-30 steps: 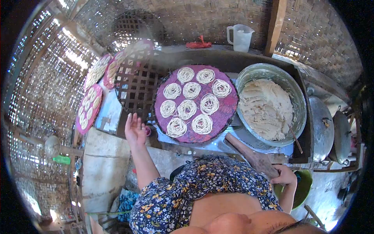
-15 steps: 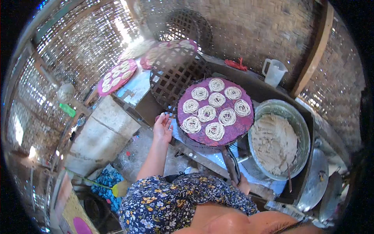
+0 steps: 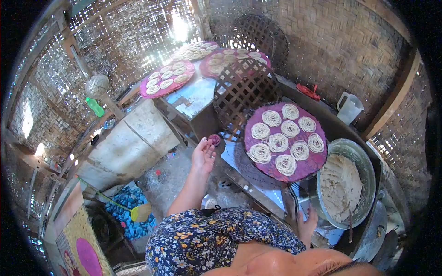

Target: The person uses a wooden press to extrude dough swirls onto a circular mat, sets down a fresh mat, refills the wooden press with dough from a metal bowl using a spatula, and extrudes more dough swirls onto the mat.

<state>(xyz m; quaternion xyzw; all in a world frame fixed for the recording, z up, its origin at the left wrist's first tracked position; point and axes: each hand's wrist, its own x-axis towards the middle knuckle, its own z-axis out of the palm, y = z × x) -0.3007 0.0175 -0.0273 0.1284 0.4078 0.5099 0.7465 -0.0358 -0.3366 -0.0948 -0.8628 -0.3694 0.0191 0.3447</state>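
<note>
My left hand (image 3: 204, 157) is raised with its palm up and fingers loosely apart, holding nothing. Just beyond its fingertips is a small maroon round object (image 3: 214, 140). A round purple tray (image 3: 287, 138) carries several pale coiled noodle nests (image 3: 278, 143); neither hand touches it. Below the tray stands a dark bar-like handle (image 3: 291, 204). My right hand (image 3: 307, 222) is low beside that handle, its fingers extended and apart from it as far as I can see. To the right of the tray sits a large metal basin (image 3: 371, 179) of pale dough (image 3: 340, 186).
Pink trays of noodle nests (image 3: 168, 79) stand on a table (image 3: 186, 105) at the back left. A dark lattice rack (image 3: 244, 92) leans behind the purple tray. A clear jug (image 3: 350, 108) and red cord (image 3: 308, 91) lie along the ledge. Blue stones (image 3: 131, 209) are lower left.
The view has swung left, so everything appears further right. My right hand has come away from the dark handle towards the basin. My left hand remains raised and open.
</note>
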